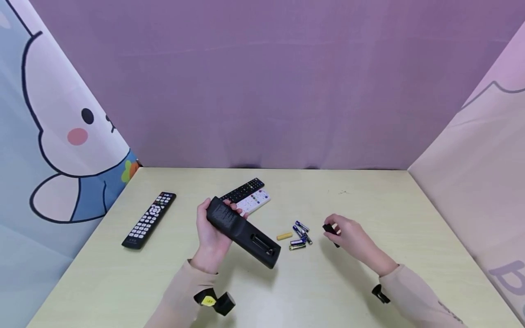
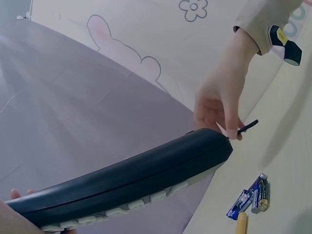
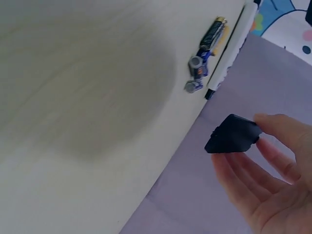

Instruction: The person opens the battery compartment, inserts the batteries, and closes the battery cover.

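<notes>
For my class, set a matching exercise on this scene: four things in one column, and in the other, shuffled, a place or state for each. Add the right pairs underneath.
Things
1. Remote in the left hand
2. Small black cover
3. Yellow battery
4. White remote

Places and states
A. On the table, beside the blue batteries
B. Held by the fingers of the right hand
C. On the table, alongside a black remote
D. Off the table, with its battery compartment open

Right pairs: 1-D, 2-B, 3-A, 4-C

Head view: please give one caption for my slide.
Left hand holds a black remote, compartment open; right hand pinches a black cover.
</notes>
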Tool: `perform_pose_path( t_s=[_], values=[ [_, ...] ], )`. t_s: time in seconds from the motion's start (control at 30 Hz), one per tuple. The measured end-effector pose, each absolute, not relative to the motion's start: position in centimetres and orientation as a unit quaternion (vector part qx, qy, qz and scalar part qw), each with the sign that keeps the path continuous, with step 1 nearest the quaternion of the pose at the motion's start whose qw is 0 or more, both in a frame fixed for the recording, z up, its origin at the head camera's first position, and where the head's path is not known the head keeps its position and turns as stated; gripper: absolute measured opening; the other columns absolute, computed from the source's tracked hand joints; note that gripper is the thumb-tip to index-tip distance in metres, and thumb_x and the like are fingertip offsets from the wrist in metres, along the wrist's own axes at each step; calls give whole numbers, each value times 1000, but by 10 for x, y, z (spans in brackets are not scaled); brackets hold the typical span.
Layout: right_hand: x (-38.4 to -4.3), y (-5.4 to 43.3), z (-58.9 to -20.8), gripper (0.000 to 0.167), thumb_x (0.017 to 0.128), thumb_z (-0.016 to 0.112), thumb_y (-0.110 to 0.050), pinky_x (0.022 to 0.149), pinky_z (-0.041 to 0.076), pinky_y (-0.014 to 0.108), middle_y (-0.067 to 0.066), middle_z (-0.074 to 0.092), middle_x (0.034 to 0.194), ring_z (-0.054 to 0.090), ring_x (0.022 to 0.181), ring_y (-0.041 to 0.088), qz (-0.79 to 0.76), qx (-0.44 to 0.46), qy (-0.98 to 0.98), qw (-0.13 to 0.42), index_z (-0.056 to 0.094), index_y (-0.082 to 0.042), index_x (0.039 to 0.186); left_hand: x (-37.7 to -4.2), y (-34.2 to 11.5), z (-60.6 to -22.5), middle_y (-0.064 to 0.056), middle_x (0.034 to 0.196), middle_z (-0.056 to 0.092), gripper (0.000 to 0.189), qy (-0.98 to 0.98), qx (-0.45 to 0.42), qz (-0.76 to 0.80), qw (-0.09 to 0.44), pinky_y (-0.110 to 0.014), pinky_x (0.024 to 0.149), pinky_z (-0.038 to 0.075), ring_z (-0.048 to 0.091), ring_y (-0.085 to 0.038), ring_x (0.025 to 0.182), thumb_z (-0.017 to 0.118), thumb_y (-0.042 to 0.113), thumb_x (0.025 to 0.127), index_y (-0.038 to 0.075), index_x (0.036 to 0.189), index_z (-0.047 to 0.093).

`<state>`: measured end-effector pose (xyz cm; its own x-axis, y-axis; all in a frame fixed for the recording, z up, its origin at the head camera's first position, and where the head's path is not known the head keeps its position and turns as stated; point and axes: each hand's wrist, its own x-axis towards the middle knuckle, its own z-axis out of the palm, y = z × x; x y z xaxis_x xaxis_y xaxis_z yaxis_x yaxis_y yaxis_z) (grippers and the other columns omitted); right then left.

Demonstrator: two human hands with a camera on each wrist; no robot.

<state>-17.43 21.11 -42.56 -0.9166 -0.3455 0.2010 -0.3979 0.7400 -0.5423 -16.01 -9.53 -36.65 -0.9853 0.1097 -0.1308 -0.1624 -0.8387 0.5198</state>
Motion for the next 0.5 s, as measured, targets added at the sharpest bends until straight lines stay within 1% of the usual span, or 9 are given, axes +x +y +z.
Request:
perform_pose_path(
  t_s=[0.17,0.33,0.5],
  values=[
    [-178,217,-432,21,74,67,-4,56,47,24,7,62,84,58,68,16,239,212,-946,53,58,0,93,-160,-97,-367,-5,76,50,38,274,-54,958,71,-37,79,41,47,-18,72,27,41,90,7,86,44],
    [-180,222,-438,23,72,68,-3,58,48,27,8,62,82,58,69,17,224,213,-950,46,57,1,92,-160,-99,-367,-5,77,51,39,278,-61,956,71,-38,83,39,47,-18,73,25,41,91,8,84,46],
    [-182,225,-444,18,74,66,-3,59,47,28,5,61,79,57,68,15,213,214,-953,34,57,0,89,-160,-101,-367,-5,77,52,40,276,-61,957,72,-40,88,35,47,-18,73,27,41,90,8,84,47]
  ],
)
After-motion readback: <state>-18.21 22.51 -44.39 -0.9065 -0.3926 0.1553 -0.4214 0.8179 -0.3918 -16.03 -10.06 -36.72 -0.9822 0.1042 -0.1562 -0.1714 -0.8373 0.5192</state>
